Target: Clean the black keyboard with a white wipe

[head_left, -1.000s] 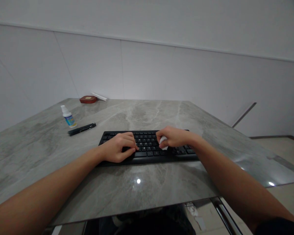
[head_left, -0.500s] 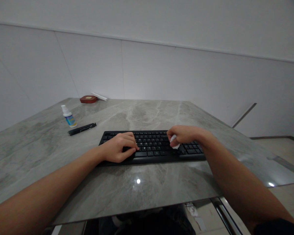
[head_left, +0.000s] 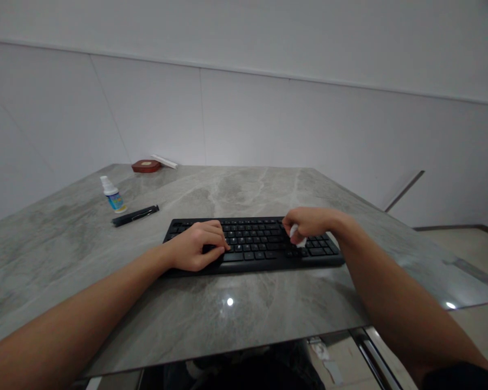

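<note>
A black keyboard (head_left: 264, 261) lies on the grey marbled table. My left hand (head_left: 197, 245) rests on its left part, palm down. The fingers are bent, their tips on the keys, with a gap between thumb and fingers; no object shows in it. Over the right part of the keyboard, my right hand (head_left: 308, 222) is closed around a crumpled white tissue (head_left: 299, 238). The tissue sticks out below the fingers, against the keys left of the number pad. Part of it is hidden inside the fist.
Left of the keyboard stand a white spray bottle (head_left: 113, 194) with a blue label and, lying beside it, a black slim tool (head_left: 135, 215). Farther back are a reddish-brown case (head_left: 146, 166) and a white strip (head_left: 165, 161). A white wall (head_left: 244, 119) rises behind the table (head_left: 244, 189).
My right hand has slid a little to the right over the keys with the tissue in it. My left hand stays in place on the keyboard.
</note>
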{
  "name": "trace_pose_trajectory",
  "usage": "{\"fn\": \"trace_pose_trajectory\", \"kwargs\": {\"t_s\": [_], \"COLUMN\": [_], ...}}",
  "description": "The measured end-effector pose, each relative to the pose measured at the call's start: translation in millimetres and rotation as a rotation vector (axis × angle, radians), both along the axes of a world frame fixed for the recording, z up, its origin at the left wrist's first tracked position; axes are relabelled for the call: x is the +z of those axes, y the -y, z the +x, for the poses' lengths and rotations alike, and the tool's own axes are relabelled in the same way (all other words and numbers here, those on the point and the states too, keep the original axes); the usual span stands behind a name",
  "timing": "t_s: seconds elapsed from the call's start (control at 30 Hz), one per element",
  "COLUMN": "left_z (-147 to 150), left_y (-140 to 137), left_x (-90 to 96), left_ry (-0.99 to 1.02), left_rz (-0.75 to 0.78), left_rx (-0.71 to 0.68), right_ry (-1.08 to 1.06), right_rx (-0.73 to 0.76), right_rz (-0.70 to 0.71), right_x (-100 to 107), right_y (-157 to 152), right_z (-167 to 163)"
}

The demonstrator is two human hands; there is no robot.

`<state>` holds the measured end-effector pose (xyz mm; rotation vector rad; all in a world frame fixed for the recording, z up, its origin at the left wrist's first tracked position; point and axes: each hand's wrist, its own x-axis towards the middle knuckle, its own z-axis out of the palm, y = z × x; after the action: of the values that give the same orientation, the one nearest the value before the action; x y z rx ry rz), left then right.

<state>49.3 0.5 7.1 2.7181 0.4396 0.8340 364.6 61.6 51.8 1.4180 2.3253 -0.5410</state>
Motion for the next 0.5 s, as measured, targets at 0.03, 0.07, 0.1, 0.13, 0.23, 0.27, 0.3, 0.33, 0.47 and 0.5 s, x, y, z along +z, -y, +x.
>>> {"fn": "trace_pose_trajectory", "kwargs": {"t_s": [0.03, 0.07, 0.1, 0.13, 0.23, 0.27, 0.3, 0.33, 0.47, 0.5], "left_z": [0.0, -0.1, 0.0, 0.0, 0.3, 0.4, 0.5, 0.6, 0.5, 0.4], "left_y": [-0.1, -0.2, -0.4, -0.5, -0.7, -0.7, -0.6, -0.4, -0.1, -0.1], "left_x": [-0.2, -0.4, -0.6, -0.9, -1.1, -1.0, -0.9, -0.7, -0.1, -0.1], "left_ry": [0.000, 0.001, 0.002, 0.003, 0.007, 0.007, 0.006, 0.005, 0.006, 0.006], "left_rz": [-0.002, -0.002, -0.003, -0.003, -0.005, -0.006, -0.007, -0.007, -0.003, -0.002], "left_rx": [0.000, 0.000, -0.002, -0.004, -0.006, -0.005, -0.006, -0.006, -0.006, -0.006], "right_ry": [-0.010, -0.016, -0.021, -0.028, -0.066, -0.080, -0.095, -0.113, -0.169, -0.161], "right_rx": [0.004, 0.009, 0.015, 0.025, 0.058, 0.065, 0.070, 0.075, 0.108, 0.108], "right_rz": [-0.005, -0.004, 0.000, 0.005, 0.011, 0.009, 0.004, -0.003, -0.042, -0.052], "right_x": [-0.1, -0.1, 0.1, 0.2, 1.1, 1.5, 1.9, 2.3, 2.7, 2.4], "right_y": [0.1, 0.1, 0.2, 0.3, 0.6, 0.9, 1.3, 1.8, 4.1, 4.5], "right_z": [-0.6, -1.0, -1.4, -1.7, -2.7, -3.2, -3.9, -4.9, -8.4, -8.5]}}
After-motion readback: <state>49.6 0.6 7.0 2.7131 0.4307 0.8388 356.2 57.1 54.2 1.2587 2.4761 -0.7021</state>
